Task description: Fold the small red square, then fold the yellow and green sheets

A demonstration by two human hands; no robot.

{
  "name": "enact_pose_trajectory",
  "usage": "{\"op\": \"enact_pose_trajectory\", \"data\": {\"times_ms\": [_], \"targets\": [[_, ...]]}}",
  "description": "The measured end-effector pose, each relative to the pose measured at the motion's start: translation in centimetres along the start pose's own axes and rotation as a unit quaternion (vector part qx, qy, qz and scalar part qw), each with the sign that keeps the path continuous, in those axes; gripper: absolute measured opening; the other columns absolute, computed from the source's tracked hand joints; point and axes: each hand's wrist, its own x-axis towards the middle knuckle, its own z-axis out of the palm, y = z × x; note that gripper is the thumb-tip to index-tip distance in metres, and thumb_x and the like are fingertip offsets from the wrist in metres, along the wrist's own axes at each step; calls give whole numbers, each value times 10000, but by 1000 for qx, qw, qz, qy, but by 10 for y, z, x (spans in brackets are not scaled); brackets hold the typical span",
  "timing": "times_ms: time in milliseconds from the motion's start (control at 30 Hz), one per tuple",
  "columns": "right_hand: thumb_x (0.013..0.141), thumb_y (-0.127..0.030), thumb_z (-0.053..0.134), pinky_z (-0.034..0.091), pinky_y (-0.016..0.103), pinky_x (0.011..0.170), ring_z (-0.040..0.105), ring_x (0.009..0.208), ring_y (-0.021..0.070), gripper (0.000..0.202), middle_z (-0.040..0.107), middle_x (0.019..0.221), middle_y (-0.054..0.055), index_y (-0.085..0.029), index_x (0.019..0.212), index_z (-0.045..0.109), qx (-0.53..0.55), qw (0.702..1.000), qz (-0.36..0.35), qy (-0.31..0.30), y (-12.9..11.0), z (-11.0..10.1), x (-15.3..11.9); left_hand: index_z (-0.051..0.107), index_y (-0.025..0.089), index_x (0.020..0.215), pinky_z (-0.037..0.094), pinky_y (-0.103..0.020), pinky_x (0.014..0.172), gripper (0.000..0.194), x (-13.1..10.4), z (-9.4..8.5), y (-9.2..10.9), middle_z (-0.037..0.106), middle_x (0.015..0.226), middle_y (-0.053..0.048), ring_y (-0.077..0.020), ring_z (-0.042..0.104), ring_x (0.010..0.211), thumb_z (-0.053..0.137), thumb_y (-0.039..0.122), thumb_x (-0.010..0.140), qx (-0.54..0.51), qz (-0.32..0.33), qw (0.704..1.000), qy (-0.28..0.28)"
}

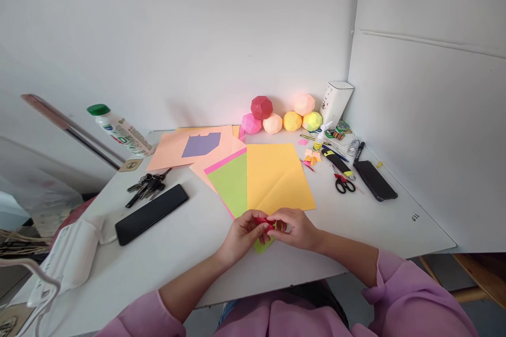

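Observation:
Between both hands is a small red folded paper piece (261, 220), partly covered by the fingers. My left hand (243, 237) pinches its left side, fingers curled round it. My right hand (297, 228) grips its right side with thumb and fingertips. Both hands are over the near edge of an orange-yellow sheet (276, 176), which lies on a green sheet (229, 184) with a pink edge. Part of the green sheet shows below the fingers.
Faceted paper balls (261, 108) stand by the wall. Scissors (345, 184), a cutter (336, 162), a glue bottle (318, 139) and a phone (375, 180) lie or stand right. Keys (148, 185), a black slab (152, 214), a white power strip (73, 255) and a bottle (122, 130) are left.

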Motion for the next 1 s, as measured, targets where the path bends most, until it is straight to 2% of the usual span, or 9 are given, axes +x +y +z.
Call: {"op": "enact_pose_trajectory", "data": {"times_ms": [167,333,433,567,700,833,900,1000], "targets": [[875,-241,551,475,218,541,568,587,109,88,666,728,33,-182,886,616,-21,999,20,18,0,3,0,544,153,881,531,-272,549,345,-2,2,0,639,665,-13,-128,621,572,645,479,829,23,17,1000,7],[848,-174,534,461,208,509,542,552,102,84,625,674,21,-180,814,611,4,999,1,48,-3,1,3,578,153,865,543,-275,565,272,-3,2,1,615,760,-30,-136,638,638,628,420,858,53,56,997,5],[847,-184,543,474,208,511,545,569,103,78,616,701,31,-175,804,607,20,999,-1,51,-3,0,3,606,151,813,548,-283,554,265,-3,1,1,577,855,-45,-144,651,663,634,412,851,69,91,993,6],[866,-223,566,497,213,531,569,603,112,80,629,724,38,-179,811,603,30,999,-2,38,-2,0,3,619,159,791,550,-279,536,252,-5,-1,0,575,841,-42,-145,656,650,615,399,866,84,120,989,12],[889,-161,540,522,234,577,618,678,135,77,654,774,59,-193,891,610,-24,992,-102,73,3,-3,0,624,165,791,548,-276,561,231,-5,-4,1,592,835,-41,-142,650,659,659,389,836,96,131,986,42],[883,-97,519,533,275,619,635,730,158,202,663,860,76,-207,1036,593,-135,967,-193,94,7,-9,-4,583,176,896,541,-285,595,266,-5,-5,4,633,812,-43,-145,646,662,629,434,853,90,120,985,80],[894,-94,495,534,290,625,637,738,164,235,662,881,75,-216,1073,587,-170,961,-205,79,7,-11,-5,555,165,957,534,-293,580,317,-5,-5,7,657,747,-47,-161,651,641,565,474,887,57,76,994,54],[912,-89,450,537,305,636,635,746,170,252,662,886,78,-211,1075,598,-189,958,-215,29,5,-15,-5,568,128,922,528,-313,543,497,-5,-3,11,682,763,-101,-198,667,630,439,608,896,-39,-16,998,-54]]}}
